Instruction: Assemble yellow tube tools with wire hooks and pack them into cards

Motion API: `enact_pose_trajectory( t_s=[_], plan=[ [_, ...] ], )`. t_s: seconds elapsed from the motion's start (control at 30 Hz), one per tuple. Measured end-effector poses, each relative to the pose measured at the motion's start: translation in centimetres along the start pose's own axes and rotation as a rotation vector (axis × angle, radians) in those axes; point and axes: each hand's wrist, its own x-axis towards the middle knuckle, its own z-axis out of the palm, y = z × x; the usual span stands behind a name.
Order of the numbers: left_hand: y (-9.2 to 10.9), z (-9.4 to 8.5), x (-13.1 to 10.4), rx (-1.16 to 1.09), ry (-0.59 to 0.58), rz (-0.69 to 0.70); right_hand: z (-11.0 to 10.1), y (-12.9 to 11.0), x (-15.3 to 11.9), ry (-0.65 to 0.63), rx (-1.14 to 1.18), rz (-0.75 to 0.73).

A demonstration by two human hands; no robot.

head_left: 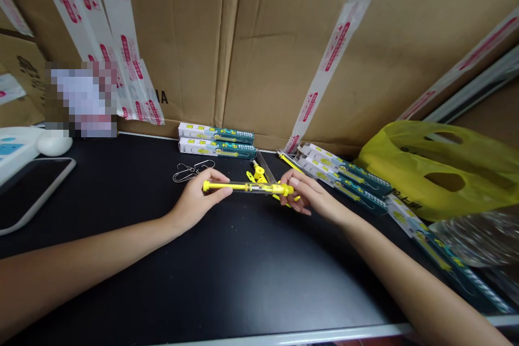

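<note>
In the head view, the yellow-and-clear tube lies nearly level across the centre of the frame, raised over the black tabletop and spanning the two hands; the left hand, left of centre, pinches the tube's yellow left end between thumb and fingers; the right hand, right of centre, has its fingers bent narrow around the yellow right end, the other fingers curled below it; just behind the tube, at the centre, lie small yellow parts, partly hidden by the tube and the right hand, with a clear strip slanting beside them; wire hooks lie in a loose tangle just behind the left hand; two printed boxes rest one against the other at the upper centre; a spring with a yellow rod lies right of centre, near more printed boxes; at the right edge a yellow plastic bag slumps above crinkled clear plastic, with another printed box slanting to the lower right; at the left edge a phone-like device lies beside a white appliance; taped cardboard fills the top of the frame.
</note>
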Motion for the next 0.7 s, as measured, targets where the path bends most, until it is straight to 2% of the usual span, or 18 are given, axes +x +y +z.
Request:
enact_pose_trajectory(
  t_s=[0.17, 0.4, 0.7],
  plan=[
    [-0.04, -0.01, -0.01, -0.025, 0.017, -0.014, -0.16, -0.08, -0.12, -0.054, 0.003, -0.061],
    [0.04, 0.04, -0.03, -0.109, -0.008, -0.032, -0.28, 0.02, -0.08, -0.017, -0.009, -0.145],
    [-0.01, -0.03, -0.07, -0.026, 0.024, 0.019, -0.22, -0.07, -0.10, 0.036, -0.066, -0.154]
  ],
)
